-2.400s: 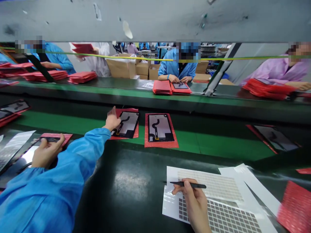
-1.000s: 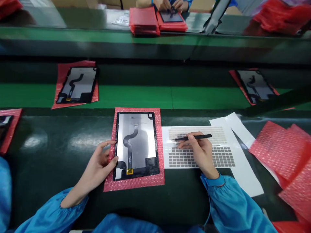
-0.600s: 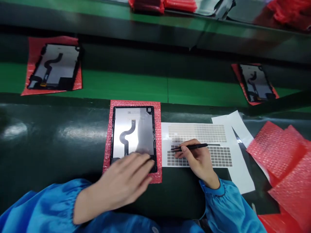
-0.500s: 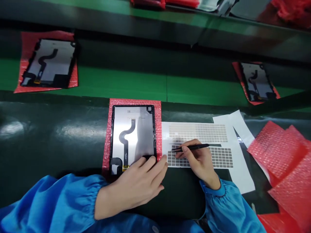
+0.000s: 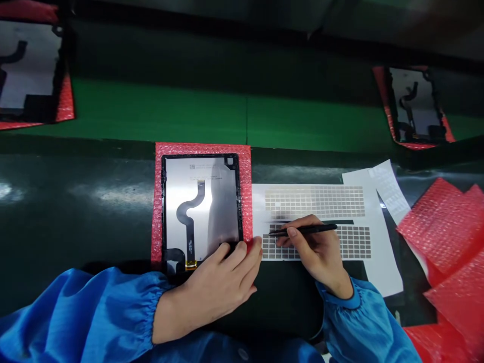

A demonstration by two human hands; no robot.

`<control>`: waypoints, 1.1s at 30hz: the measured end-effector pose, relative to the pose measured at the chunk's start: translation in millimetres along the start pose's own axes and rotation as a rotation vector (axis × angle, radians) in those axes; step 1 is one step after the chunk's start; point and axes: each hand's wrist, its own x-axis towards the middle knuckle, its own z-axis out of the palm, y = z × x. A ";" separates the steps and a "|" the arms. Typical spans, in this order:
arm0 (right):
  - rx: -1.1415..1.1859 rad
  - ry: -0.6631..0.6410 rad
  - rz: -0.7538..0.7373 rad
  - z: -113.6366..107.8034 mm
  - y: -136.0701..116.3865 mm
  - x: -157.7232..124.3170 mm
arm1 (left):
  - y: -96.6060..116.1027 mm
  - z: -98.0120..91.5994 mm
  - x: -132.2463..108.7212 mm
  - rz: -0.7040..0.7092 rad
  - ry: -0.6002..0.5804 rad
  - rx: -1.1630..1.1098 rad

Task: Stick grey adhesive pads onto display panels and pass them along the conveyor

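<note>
A tablet panel (image 5: 202,201) with a black flex cable lies back-up on a red bubble-wrap sheet (image 5: 245,166) in front of me. My left hand (image 5: 223,282) rests flat, fingers spread, on the panel's near right corner and the wrap's edge. My right hand (image 5: 315,249) is closed on black tweezers (image 5: 306,230), whose tip touches a white sheet of small grey stickers (image 5: 317,201) just right of the panel.
A green conveyor belt (image 5: 189,113) runs behind the dark work surface (image 5: 75,201). On it lie another panel on red wrap (image 5: 28,70) at far left and one (image 5: 414,106) at far right. Loose red bubble-wrap sheets (image 5: 446,242) and white paper (image 5: 378,212) lie to my right.
My left hand slid from the panel's left edge across to its near right corner. The tweezers' tip moved down from the upper sticker block to the lower one. My view tilted further down.
</note>
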 end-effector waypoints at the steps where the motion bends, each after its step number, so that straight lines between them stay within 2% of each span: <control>1: -0.003 -0.003 -0.001 -0.1 -0.3 -0.1 | -0.5 -0.6 0.1 -0.001 -0.002 -0.003; 13: 0.087 -0.072 0.024 -4.9 -4.2 4.8 | -2.0 -0.9 -0.7 0.005 -0.017 -0.028; 19: 0.303 -0.053 0.048 -6.7 -20.3 11.1 | -5.4 -5.7 2.0 0.019 -0.046 -0.051; 22: 0.310 -0.047 0.034 -0.2 -30.1 22.9 | -10.8 -11.5 2.7 0.009 0.006 -0.124; 25: 0.314 -0.048 0.026 12.2 -36.2 42.0 | -20.7 -15.3 2.1 -0.077 0.132 -0.191; 27: 0.331 -0.040 0.024 21.5 -37.5 56.4 | -29.2 -14.9 1.4 -0.177 0.173 -0.193; 30: 0.356 -0.059 0.036 32.8 -36.1 75.1 | -42.3 -10.3 1.2 -0.281 0.154 -0.157; 33: 0.369 -0.093 0.064 38.7 -33.3 85.7 | -51.2 -5.2 2.7 -0.310 0.110 -0.122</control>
